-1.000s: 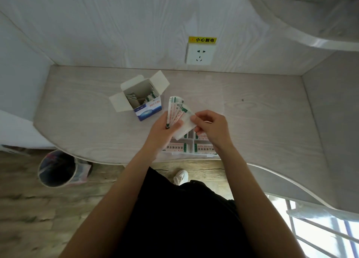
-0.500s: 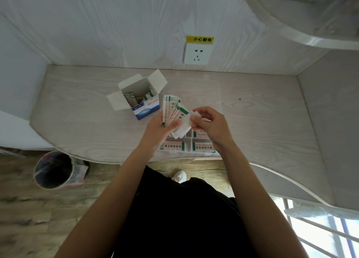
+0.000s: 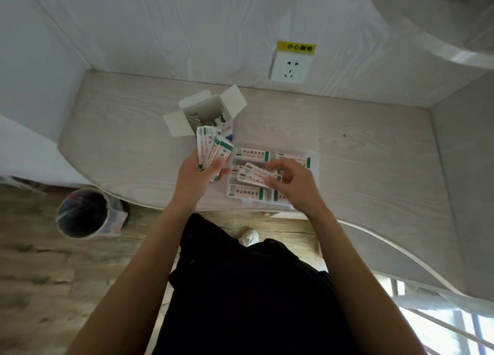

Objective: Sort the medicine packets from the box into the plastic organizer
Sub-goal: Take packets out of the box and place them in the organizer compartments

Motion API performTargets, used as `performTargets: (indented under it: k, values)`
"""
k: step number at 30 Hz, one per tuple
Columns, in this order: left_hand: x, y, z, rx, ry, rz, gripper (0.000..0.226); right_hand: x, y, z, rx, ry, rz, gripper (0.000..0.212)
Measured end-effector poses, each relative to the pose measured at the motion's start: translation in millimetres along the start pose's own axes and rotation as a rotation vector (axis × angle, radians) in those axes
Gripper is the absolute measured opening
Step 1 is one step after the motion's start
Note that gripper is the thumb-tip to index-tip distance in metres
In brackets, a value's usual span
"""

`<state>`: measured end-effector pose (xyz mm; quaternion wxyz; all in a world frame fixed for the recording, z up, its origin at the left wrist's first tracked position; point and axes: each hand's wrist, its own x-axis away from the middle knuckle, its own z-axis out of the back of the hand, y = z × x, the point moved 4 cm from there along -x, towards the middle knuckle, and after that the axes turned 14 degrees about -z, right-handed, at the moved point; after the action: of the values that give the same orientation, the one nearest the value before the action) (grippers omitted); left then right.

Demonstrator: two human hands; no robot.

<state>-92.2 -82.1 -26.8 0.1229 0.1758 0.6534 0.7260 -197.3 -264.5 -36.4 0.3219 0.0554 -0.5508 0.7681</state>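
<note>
Hands: left hand (image 3: 199, 178) grips fanned packets (image 3: 212, 151); right hand (image 3: 295, 185) pinches, seemingly, two packets (image 3: 254, 175) over plastic organizer (image 3: 314, 167) on worktop (image 3: 374, 154) | box (image 3: 207, 114) behind | handling: light, thin, slippery; pinch short ends.

A pale wood table (image 3: 112, 130) sits in a corner, and its front edge curves like a wave. The wall (image 3: 187, 28) behind it is white with a wavy wood pattern. A white power socket (image 3: 290, 67) is on that wall, with a yellow sticker (image 3: 296, 47) just above it. A curved shelf (image 3: 438, 31) sticks out at the top right. The floor (image 3: 34, 274) is brown wood planks. A round bin (image 3: 81, 213) with a plastic bag inside stands on the floor, by the table's left side. Bright light shines past white bars (image 3: 454, 330) at the bottom right.
</note>
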Motion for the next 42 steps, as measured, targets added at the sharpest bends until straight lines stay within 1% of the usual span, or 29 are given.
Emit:
performTargets:
  k: [6,9,12,14,15,16,19,23,26,29,31,32,33,35,37,39,41,42]
  values:
    - [8.3,-7.3,4.5,0.029,0.018,0.069,0.016,-0.2,-3.1,-23.2,0.344,0.068,0.183,0.015]
    - [10.4,-7.1,5.7,0.022,0.013,0.072,0.015,1.2,-4.4,-35.2,0.495,0.087,0.223,0.013]
    - [13.7,-6.6,6.1,0.041,0.017,0.075,0.015,1.4,-6.3,-43.5,0.739,0.108,0.234,0.017]
    - [16.3,-7.2,6.6,0.042,0.013,0.086,0.015,2.0,-7.2,-49.2,0.937,0.136,0.297,0.019]
    - [17.3,-7.4,7.2,0.041,0.011,0.089,0.014,3.7,-9.3,-52.1,1.042,0.166,0.338,0.015]
    - [18.1,-7.6,7.5,0.041,0.01,0.092,0.013,4.5,-11.5,-53.9,1.119,0.213,0.378,0.007]
    - [18.7,-5.7,8.6,0.029,0.004,0.086,0.013,3.2,-14.9,-58.8,1.214,0.254,0.364,0.02]
    - [18.5,-3.1,8.0,0.02,-0.014,0.064,0.012,2.5,-15.3,-65.0,1.255,0.249,0.411,0.02]
    - [17.9,-3.0,5.8,0.032,-0.024,0.056,0.012,0.3,-17.8,-63.8,1.205,0.258,0.394,0.02]
    - [16.4,-3.5,3.2,0.038,-0.046,0.06,0.012,-3.1,-13.7,-63.3,1.166,0.246,0.386,0.01]
    - [16.3,-5.2,1.2,0.042,-0.066,0.061,0.012,-4.8,-5.2,-60.9,1.1,0.257,0.372,0.012]
    - [16.6,-6.0,0.0,0.041,-0.079,0.061,0.013,-3.8,-3.9,-58.3,1.0,0.239,0.333,0.014]
    - [16.4,-5.9,-1.1,0.035,-0.095,0.059,0.014,-1.8,-7.1,-54.2,0.844,0.223,0.269,0.017]
    - [16.3,-5.1,-4.2,0.008,-0.143,0.045,0.017,2.6,-16.0,-42.1,0.44,0.189,0.132,0.021]
    - [16.9,-4.7,-8.3,-0.043,-0.213,0.036,0.021,6.5,-24.0,-36.3,0.115,0.071,0.008,0.023]
    - [18.1,-3.8,-14.7,-0.079,-0.296,0.036,0.023,7.6,-26.7,-36.2,-0.052,-0.029,-0.058,0.019]
    - [19.6,-1.9,-22.6,-0.078,-0.36,0.043,0.024,6.6,-24.5,-35.2,-0.14,-0.028,-0.094,0.014]
    - [20.0,-1.6,-26.2,-0.058,-0.367,0.059,0.023,5.2,-22.0,-34.0,-0.177,-0.012,-0.114,0.014]
